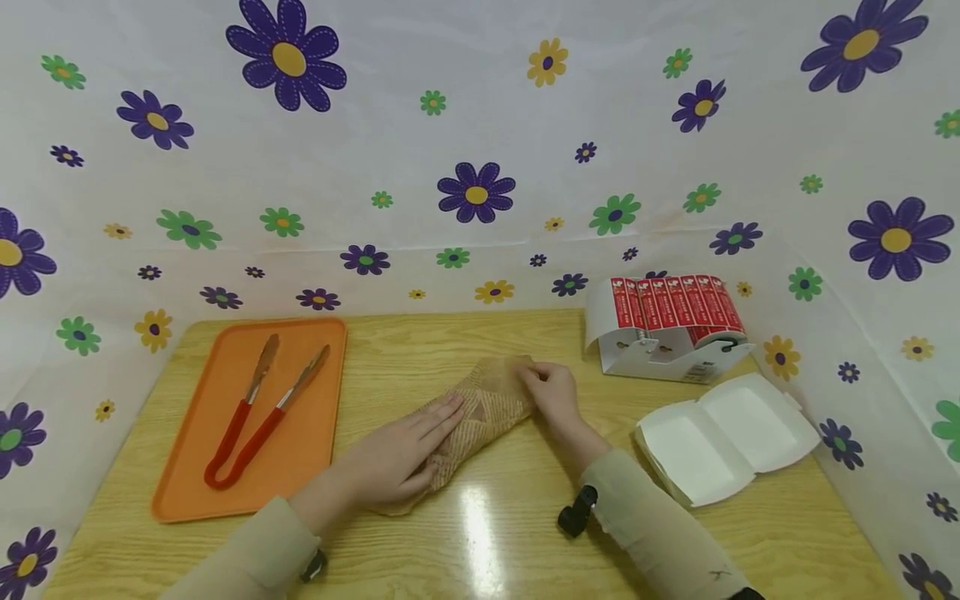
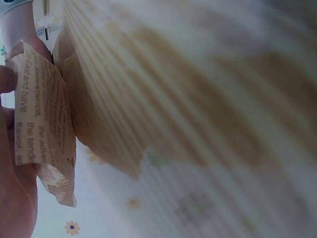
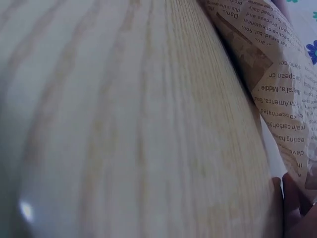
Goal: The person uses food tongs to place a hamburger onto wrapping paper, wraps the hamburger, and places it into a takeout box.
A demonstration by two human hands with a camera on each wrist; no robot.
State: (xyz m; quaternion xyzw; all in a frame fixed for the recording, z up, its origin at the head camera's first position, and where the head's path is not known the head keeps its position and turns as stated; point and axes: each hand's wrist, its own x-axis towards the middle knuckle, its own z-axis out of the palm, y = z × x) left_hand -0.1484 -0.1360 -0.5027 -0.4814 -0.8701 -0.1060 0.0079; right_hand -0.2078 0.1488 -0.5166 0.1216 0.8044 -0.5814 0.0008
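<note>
- A sheet of printed brown paper (image 1: 487,417), folded into a long bundle, is laid aslant at the centre of the head view; whether anything is wrapped inside cannot be told.
- The paper is pressed from the lower left by the left hand (image 1: 401,454), seemingly so that the fold is kept down and the bundle steadied.
- Its upper right end is pinched by the right hand (image 1: 555,396), probably so that the loose end is kept under control.
- The left fingers are stretched out side by side over the paper, with the back of the hand turned up; the paper is pressed rather than gripped.
- The right fingers are curled in to the thumb, with the paper's end caught between them; the forearm is slanted in from the lower right.
- Tongs (image 1: 264,433) are laid with their arms spread on an orange tray (image 1: 300,467) at the left of the frame, apart from the hands.
- An open white box (image 1: 705,450) is set at the right, and a carton (image 1: 652,362) of red packets (image 1: 678,304) is stood above it, both presumably placed aside so that the middle of the table (image 1: 420,350) is left for the paper.
</note>
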